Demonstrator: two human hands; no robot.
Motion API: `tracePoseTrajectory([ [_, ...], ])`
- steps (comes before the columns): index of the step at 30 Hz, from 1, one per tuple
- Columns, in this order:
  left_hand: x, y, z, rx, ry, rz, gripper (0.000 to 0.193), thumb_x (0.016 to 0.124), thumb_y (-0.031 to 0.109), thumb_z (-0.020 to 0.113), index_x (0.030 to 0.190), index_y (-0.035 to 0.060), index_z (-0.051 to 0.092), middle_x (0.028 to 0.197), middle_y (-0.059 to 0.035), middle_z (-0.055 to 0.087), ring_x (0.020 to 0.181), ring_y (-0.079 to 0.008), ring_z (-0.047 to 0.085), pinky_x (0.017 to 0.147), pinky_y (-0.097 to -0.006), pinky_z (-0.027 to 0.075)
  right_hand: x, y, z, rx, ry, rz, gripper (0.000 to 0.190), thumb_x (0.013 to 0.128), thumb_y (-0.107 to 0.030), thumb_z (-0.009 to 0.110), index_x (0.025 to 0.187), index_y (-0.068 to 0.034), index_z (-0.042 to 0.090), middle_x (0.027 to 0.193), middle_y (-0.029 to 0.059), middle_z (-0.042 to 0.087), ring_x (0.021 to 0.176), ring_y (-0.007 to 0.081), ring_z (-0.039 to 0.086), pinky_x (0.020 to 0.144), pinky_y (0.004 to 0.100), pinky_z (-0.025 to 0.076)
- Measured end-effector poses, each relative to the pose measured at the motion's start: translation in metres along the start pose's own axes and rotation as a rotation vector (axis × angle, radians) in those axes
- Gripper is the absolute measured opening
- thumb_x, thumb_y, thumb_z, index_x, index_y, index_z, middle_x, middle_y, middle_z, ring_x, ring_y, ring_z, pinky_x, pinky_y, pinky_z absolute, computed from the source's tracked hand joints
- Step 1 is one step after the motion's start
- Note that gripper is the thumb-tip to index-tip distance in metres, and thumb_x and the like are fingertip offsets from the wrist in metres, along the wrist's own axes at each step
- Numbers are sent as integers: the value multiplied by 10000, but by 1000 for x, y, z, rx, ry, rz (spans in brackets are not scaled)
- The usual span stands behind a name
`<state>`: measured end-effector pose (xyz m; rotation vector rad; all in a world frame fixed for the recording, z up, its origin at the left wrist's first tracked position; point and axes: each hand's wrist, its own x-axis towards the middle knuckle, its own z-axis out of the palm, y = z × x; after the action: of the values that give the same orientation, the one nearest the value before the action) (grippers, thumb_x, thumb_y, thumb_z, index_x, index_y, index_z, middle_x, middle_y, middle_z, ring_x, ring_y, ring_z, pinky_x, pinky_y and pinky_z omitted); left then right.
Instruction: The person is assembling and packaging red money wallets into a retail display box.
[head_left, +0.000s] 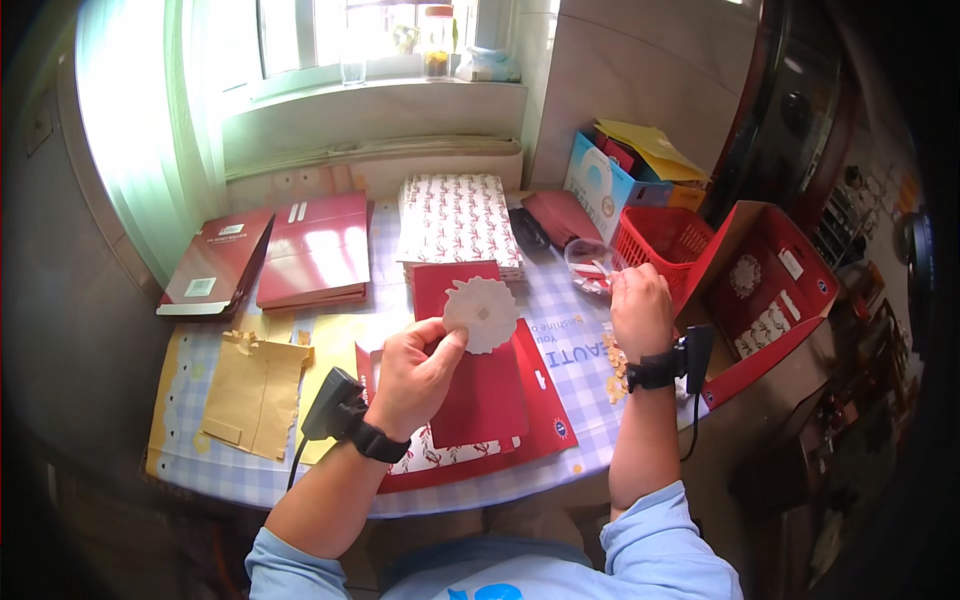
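Observation:
My left hand (416, 367) pinches a white round paper cutout (480, 311) with a scalloped edge. A small beige square sits at the cutout's middle. Below it lies a red card folder (480, 397), on top of a larger red card piece (551, 412) and a white sheet with a red floral print (420, 457). At the right, my right hand (643, 311) has its fingers at the rim of a clear plastic bowl (571, 262) holding small red and white pieces (591, 279). Whether those fingertips grip anything is unclear.
Maroon folded card boxes (315, 247) are stacked at the back left, near a printed stack (457, 217). Torn brown paper (255, 397) lies left. A red plastic basket (664, 232), an open red box (757, 300) and small beige scraps (616, 367) are on the right.

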<state>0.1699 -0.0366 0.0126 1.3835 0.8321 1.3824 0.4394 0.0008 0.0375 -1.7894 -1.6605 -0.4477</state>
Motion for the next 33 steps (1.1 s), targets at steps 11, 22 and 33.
tracePoseTrajectory([
  [11,-4,6,8,136,-3,32,162,927,101,565,950,-33,652,681,78,510,597,12,419,500,-174,320,0,-11,-7,238,203,-112,79,846,-102,609,812,-36,637,791,137,603,806,343,593,727,444,469],
  [22,-5,10,7,171,40,7,160,908,97,604,964,-34,675,786,7,643,706,-31,543,628,-197,442,-2,-25,-15,998,-198,67,185,827,-82,680,992,-18,628,845,30,589,731,95,553,669,234,457],
  [33,-10,21,9,462,-76,194,191,866,150,613,943,-12,678,803,-126,661,729,-197,577,694,-324,465,-18,-58,-23,1022,-437,-373,162,785,49,657,929,-21,629,937,62,598,773,113,608,664,244,494],
])
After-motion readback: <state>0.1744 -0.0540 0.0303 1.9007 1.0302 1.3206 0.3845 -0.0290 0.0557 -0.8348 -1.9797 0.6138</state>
